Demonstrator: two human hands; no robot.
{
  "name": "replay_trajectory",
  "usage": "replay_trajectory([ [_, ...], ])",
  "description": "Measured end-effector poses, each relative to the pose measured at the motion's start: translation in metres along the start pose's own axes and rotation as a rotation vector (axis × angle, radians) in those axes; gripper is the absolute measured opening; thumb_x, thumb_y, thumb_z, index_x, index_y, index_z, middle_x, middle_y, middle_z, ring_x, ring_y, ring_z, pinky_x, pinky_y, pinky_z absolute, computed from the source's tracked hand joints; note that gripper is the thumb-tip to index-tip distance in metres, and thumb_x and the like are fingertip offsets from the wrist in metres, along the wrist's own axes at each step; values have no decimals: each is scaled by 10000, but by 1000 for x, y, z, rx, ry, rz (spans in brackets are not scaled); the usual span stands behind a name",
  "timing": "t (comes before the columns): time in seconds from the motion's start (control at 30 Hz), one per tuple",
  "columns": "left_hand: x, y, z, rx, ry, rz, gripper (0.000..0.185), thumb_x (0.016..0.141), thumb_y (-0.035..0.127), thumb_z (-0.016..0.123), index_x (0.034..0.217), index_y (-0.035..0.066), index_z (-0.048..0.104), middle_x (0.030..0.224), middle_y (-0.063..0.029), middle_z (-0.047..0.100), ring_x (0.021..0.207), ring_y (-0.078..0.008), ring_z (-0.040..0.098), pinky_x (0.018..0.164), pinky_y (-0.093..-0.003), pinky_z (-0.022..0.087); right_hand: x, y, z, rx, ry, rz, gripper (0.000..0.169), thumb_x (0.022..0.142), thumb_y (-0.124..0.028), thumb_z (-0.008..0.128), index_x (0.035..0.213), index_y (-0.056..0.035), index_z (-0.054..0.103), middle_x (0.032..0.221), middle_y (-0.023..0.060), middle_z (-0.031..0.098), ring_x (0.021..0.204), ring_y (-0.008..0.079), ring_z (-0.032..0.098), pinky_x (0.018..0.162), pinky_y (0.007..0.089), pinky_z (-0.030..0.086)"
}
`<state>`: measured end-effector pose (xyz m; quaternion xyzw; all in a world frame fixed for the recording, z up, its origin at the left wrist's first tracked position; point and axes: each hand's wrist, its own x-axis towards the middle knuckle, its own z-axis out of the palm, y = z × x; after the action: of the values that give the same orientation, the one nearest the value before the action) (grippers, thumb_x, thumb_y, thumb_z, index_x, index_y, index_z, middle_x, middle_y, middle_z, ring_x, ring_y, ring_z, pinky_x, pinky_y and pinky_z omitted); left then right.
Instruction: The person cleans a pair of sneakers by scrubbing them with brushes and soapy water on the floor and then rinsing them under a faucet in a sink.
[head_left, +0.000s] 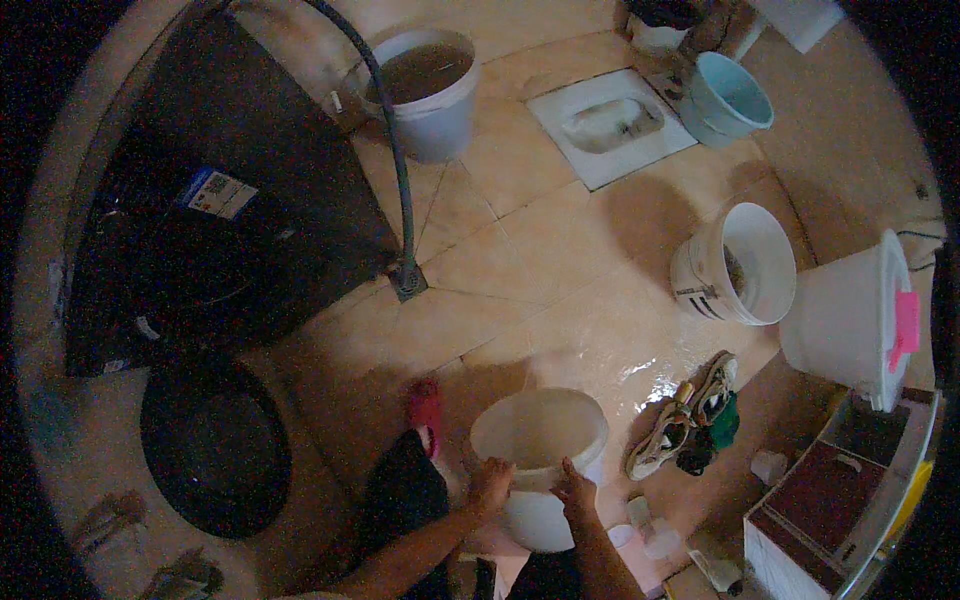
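Both of my hands grip the near rim of a white plastic bucket (541, 519), which is tilted away from me over the tiled floor. My left hand (491, 484) is at the left of the rim and my right hand (576, 489) is at the right, thumbs over the edge. A cloudy interior shows inside; how much liquid it holds I cannot tell. Wet, shiny floor tiles (660, 382) lie to the right of the bucket. Near them is a pair of shoes (660, 442) beside a dark green cloth or brush (724, 421).
A hose (403, 187) runs into a floor drain (409, 281). Ahead are a filled bucket (439, 127), a squat toilet (615, 124) and a light blue bucket (720, 112). Rightward stand a white bucket (694, 277), a lidded bin (832, 322) and a cabinet (817, 502). A black basin (214, 450) lies left.
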<state>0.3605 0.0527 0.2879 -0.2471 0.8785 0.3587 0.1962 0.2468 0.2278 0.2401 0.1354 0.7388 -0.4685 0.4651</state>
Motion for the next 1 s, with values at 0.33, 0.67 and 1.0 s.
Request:
replay_trajectory([
  [0.33, 75, -57, -122, 58, -9, -75, 321, 649, 65, 569, 948, 2, 474, 950, -148, 523, 899, -303, 503, 720, -401, 455, 119, -52, 109, -60, -36, -156, 442, 686, -294, 712, 930, 23, 527, 849, 92, 550, 714, 230, 546, 600, 380, 478],
  [0.67, 26, 3, -89, -42, 65, 69, 342, 701, 68, 531, 1039, 47, 483, 992, -146, 509, 981, -303, 488, 733, -412, 471, 4, -76, 28, 343, 100, 55, 490, 710, -298, 690, 929, 85, 478, 824, 147, 536, 669, 257, 547, 614, 389, 497],
  [1.0, -100, 168, -58, 193, 61, 403, 452, 739, 32, 477, 1186, 78, 426, 1209, -149, 425, 1179, -281, 363, 935, -416, 354, -187, 21, -105, 347, 80, -77, 413, 814, -355, 558, 1084, -66, 440, 901, 90, 547, 792, 229, 516, 805, 379, 434],
])
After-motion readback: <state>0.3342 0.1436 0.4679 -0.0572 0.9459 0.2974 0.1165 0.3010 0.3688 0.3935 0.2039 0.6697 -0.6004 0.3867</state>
